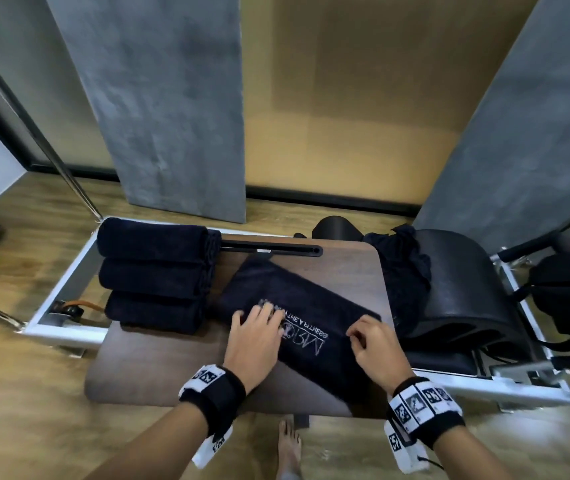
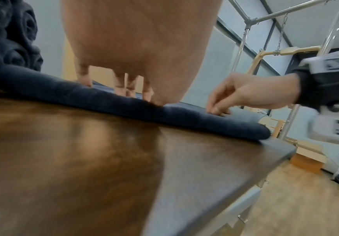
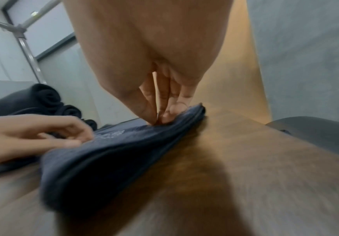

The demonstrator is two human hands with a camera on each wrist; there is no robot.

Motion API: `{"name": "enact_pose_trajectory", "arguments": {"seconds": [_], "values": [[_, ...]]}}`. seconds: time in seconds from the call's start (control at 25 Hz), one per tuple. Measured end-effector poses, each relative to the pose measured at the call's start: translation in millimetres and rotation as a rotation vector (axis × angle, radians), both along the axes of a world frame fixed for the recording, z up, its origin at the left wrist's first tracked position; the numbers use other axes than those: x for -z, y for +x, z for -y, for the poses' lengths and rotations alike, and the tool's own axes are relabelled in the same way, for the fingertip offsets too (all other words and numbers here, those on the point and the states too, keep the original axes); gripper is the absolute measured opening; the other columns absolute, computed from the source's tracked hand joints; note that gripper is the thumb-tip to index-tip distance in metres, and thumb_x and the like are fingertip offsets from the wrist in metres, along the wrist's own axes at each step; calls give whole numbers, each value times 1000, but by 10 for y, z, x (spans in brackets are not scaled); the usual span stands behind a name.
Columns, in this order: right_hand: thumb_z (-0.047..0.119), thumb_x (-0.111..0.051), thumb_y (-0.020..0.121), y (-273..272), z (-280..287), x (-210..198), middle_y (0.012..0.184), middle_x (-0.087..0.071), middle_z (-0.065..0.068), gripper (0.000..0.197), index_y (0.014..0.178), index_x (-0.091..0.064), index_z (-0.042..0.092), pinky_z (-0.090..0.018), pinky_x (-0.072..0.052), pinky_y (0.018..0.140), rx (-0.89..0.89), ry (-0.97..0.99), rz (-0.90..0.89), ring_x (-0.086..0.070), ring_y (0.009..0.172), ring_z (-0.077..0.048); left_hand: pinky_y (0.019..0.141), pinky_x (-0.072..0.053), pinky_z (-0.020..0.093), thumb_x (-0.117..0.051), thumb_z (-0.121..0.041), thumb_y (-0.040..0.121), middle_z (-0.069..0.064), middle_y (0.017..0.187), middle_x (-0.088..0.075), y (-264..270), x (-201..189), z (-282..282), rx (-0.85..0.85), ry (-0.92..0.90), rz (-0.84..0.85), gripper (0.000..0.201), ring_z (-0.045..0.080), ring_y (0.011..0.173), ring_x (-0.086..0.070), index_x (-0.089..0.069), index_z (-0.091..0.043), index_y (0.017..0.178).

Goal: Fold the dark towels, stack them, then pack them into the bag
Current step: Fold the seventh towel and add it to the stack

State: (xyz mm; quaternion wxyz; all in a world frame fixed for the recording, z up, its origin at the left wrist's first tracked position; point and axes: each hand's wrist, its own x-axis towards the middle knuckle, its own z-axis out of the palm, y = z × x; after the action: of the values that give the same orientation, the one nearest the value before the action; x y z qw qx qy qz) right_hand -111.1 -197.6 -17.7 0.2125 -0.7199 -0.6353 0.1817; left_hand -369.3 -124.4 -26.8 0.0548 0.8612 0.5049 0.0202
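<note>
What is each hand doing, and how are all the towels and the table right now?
left hand: fingers straight, pressing flat on the towel
right hand: pinching the towel's edge
towel with the logo: folded into a strip, lying slantwise
rolled towels: three, lined up side by side
loose dark cloth: crumpled, unfolded
wooden table: holding the towels

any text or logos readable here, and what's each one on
Towel under the hands: pale printed logo, mirrored and upside down; big letters look like "MR", the rest too blurred to read.
Wrist bands: black-and-white marker squares, no words.
Wrist views: the print is a blur.
</note>
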Motion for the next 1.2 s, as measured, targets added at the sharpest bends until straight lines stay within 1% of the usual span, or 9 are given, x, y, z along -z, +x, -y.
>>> {"name": "enact_pose_trajectory", "arguments": {"seconds": [0.16,0.36,0.6,0.68,0.76,0.88,1.0,1.08,1.2], "values": [[10,-61,89,-497,446,-25,98,-72,5,21,99,-76,20,-30,-54,85,-210,-66,-21,-68,92,-17,127,-8,61,-44,-25,107,-5,170,-26,-8,-114,-79,-29,-126,22,56,19,161,-14,-32,-25,162],[13,-65,90,-831,826,13,113,-61,16,29,116,-70,25,-25,-50,91,-322,-23,-37,-55,108,-7,130,-6,55,-32,-43,112,-7,174,-21,-195,45,536,103,-112,122,57,11,162,-6,-32,-22,165],[38,-77,85,-982,1080,144,124,-51,7,49,130,-62,25,-29,-48,94,-330,42,67,-52,110,-13,131,-9,55,-37,-70,105,-8,176,-17,-587,265,1199,220,-83,144,76,9,163,-1,-34,-22,164],[40,-78,82,-1017,1124,186,126,-47,5,61,136,-54,27,-30,-48,94,-315,38,173,-50,110,-15,131,-8,55,-52,-55,104,-11,177,-6,-692,290,1272,240,-108,91,71,7,162,9,-29,-25,164],[33,-81,78,-1031,1115,197,124,-47,2,68,138,-50,25,-34,-50,92,-287,43,273,-51,109,-19,132,-11,50,-60,-19,98,-14,176,-5,-717,282,1264,204,-132,95,70,2,160,15,-27,-25,160],[18,-81,72,-1039,1108,158,120,-51,-1,68,135,-54,21,-35,-51,88,-237,51,342,-54,106,-23,132,-12,36,-52,-4,100,-14,170,-24,-720,206,1251,193,-161,179,66,-1,160,6,-27,-20,159],[7,-74,78,-992,1125,134,117,-57,1,49,124,-61,19,-34,-51,86,-253,80,329,-57,105,-23,127,-28,32,-54,2,101,-8,166,-38,-793,110,1219,218,-174,328,48,5,158,-24,-53,-14,147],[5,-70,88,-925,1109,99,113,-60,3,30,116,-66,17,-34,-52,86,-265,101,236,-59,103,-21,116,-42,25,-56,6,100,-2,157,-54,-836,49,1193,159,-176,464,35,9,144,-49,-72,-8,128],[8,-66,97,-876,1004,18,116,-59,3,19,114,-70,14,-36,-50,88,-266,65,207,-56,105,-19,101,-51,23,-67,5,96,-2,125,-71,-830,21,1153,61,-101,605,20,12,122,-54,-80,-5,107]]}}
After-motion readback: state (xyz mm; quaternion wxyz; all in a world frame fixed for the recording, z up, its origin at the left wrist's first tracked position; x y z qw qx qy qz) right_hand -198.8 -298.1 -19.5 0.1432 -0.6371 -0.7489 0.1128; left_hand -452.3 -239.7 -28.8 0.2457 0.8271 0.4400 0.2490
